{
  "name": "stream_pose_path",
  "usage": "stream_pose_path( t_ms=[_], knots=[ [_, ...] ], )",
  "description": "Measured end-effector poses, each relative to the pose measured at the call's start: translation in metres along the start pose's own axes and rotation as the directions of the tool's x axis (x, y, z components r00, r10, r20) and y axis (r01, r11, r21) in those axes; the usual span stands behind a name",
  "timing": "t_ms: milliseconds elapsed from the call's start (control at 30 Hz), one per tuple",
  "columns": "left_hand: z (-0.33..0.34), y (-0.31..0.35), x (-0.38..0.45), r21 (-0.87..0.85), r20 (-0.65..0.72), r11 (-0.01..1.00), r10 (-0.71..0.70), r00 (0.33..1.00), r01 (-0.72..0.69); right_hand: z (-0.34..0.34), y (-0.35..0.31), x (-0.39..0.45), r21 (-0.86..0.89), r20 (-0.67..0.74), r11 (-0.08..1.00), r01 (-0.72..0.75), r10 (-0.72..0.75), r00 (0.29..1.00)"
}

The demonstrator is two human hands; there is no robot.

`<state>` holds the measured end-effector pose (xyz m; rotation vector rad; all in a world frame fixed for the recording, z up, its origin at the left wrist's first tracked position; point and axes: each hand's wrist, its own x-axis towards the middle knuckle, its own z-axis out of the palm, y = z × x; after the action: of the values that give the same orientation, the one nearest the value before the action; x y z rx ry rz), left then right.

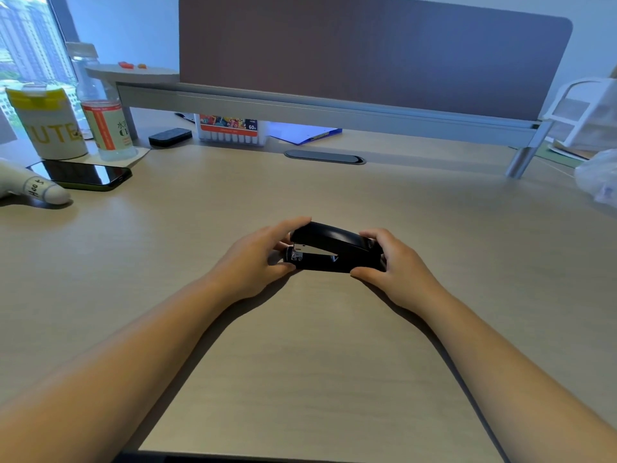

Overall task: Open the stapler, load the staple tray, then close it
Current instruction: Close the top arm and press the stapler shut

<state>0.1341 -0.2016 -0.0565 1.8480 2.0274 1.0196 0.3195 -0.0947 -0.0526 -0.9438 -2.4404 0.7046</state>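
Note:
A black stapler (330, 247) lies on the light wooden desk (300, 345), lengthwise left to right, its metal staple channel showing at the left end under the slightly raised top cover. My left hand (257, 259) grips the stapler's left, front end, fingers over the top and thumb at the base. My right hand (397, 265) holds the right, hinge end, thumb in front and fingers behind. No loose staples are visible.
At the far left stand a yellow-lidded cup (46, 123), a water bottle (103, 111), a black phone (83, 175) and a white toy (30, 188). A marker box (230, 128), a black eraser (170, 136) and a blue clipboard (307, 133) sit under the divider shelf. A white rack (584, 115) stands at right.

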Motion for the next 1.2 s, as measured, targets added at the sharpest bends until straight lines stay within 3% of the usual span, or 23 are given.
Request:
stream_pose_path(
  t_ms=[400,567,767,1200],
  knots=[
    [0.001,0.000,0.004,0.034,0.014,0.999,-0.035,0.999,0.034,-0.002,-0.003,-0.002,0.025,0.022,1.000,0.007,-0.008,1.000],
    [0.003,-0.005,0.014,0.091,-0.003,0.992,-0.092,0.996,0.092,-0.005,0.000,0.005,-0.050,0.049,0.999,0.006,-0.004,0.999],
    [0.002,-0.022,0.048,0.344,0.043,0.923,-0.198,0.979,0.172,-0.002,0.010,0.039,-0.077,-0.011,0.990,-0.117,0.117,0.993],
    [0.015,-0.071,0.179,0.178,-0.012,0.937,-0.302,0.953,0.299,0.014,0.049,0.174,-0.028,-0.165,0.977,-0.211,0.204,0.965]
  ],
)
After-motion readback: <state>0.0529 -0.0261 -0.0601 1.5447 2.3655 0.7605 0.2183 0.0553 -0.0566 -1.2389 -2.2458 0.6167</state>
